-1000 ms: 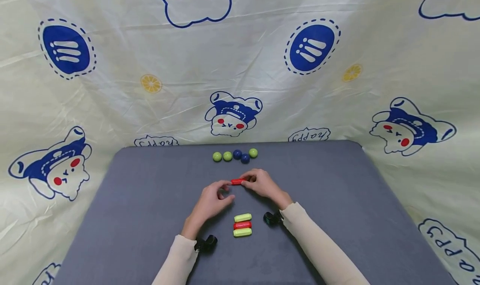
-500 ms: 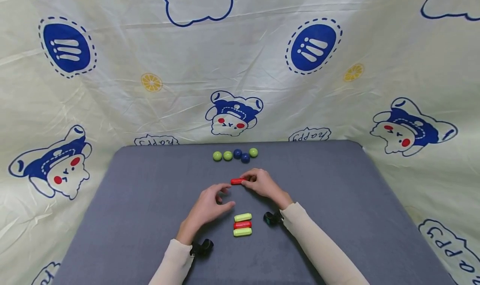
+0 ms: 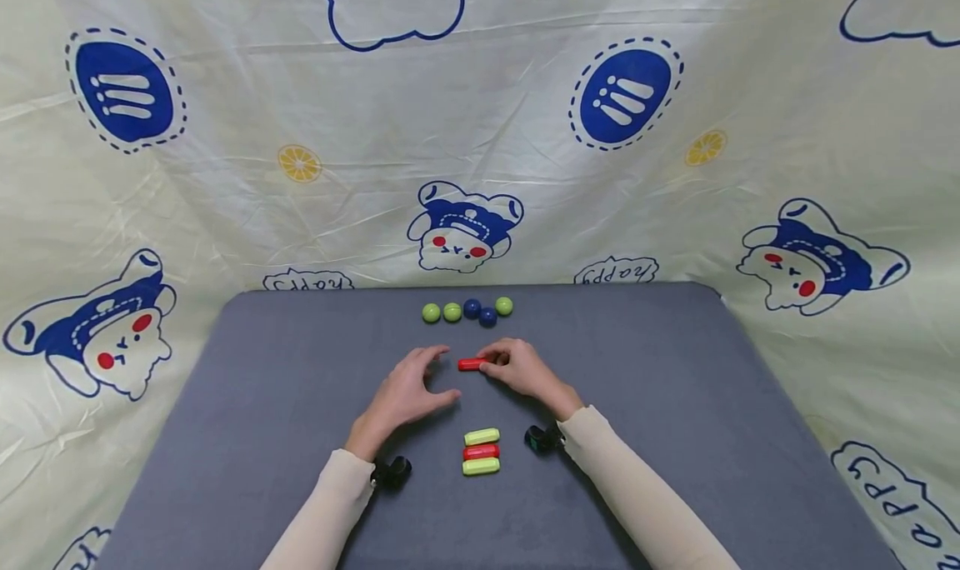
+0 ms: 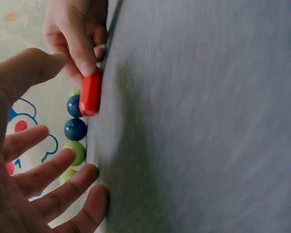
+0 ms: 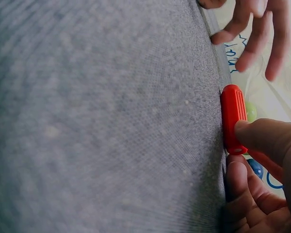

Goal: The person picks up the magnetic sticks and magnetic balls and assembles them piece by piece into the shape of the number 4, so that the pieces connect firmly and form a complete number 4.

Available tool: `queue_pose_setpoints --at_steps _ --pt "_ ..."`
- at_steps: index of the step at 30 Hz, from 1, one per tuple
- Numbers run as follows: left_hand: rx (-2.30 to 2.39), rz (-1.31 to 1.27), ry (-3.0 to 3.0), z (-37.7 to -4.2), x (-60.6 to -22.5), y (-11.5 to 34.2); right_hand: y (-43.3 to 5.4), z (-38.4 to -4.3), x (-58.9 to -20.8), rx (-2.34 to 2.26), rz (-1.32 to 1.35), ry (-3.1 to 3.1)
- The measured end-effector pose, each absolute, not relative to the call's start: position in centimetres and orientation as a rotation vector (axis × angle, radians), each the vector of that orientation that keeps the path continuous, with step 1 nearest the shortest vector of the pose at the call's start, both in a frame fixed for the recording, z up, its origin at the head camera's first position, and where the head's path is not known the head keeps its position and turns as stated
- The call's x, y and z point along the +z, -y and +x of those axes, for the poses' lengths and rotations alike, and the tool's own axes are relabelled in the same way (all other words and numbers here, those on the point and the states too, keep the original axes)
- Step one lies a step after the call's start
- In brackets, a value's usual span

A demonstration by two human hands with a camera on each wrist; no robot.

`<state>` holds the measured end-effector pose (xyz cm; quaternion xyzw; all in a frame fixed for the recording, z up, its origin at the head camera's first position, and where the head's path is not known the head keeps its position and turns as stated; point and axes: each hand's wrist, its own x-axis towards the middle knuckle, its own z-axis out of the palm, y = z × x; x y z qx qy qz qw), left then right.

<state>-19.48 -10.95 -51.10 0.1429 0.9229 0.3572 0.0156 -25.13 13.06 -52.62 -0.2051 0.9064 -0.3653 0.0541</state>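
Observation:
Between thumb and fingers my right hand (image 3: 525, 370) pinches one end of a small red ridged stick-like block (image 3: 469, 364), low over the grey table. In the right wrist view the red block (image 5: 233, 116) shows grooves along its side, with the thumb pressed against it. To its left my left hand (image 3: 405, 393) holds nothing; its fingers and thumb are spread apart, as the left wrist view also shows. Nearer to me lie two yellow-green blocks (image 3: 481, 467) of the same shape with another red block (image 3: 482, 452) between them, side by side.
Beyond the hands, a loose row of green balls (image 3: 452, 312) and dark blue balls (image 3: 487, 317) sits near the far edge of the grey table (image 3: 637, 345). A pale printed sheet (image 3: 525, 162) hangs behind it. Each wrist wears a small black camera (image 3: 392, 472).
My left hand has drawn away to the left from the red block, and its fingers have spread wider. My right hand stays at the red block, nearly still.

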Motion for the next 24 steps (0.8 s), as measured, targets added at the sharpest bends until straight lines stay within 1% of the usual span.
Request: queue_pose_setpoints --at_steps 7,15,24 --pt "1.087 0.408 -2.894 -22.2 -51.5 11.8 -13.1 -25.0 -52.6 -1.13 -0.626 -2.755" --pt "1.268 0.36 -2.917 -25.3 -52.0 12.9 -13.2 -25.0 -52.7 -1.15 -0.619 -2.739" --pt "1.379 0.18 -2.924 -27.9 -52.4 12.8 -13.3 -25.1 -52.9 -1.165 -0.645 -2.739"
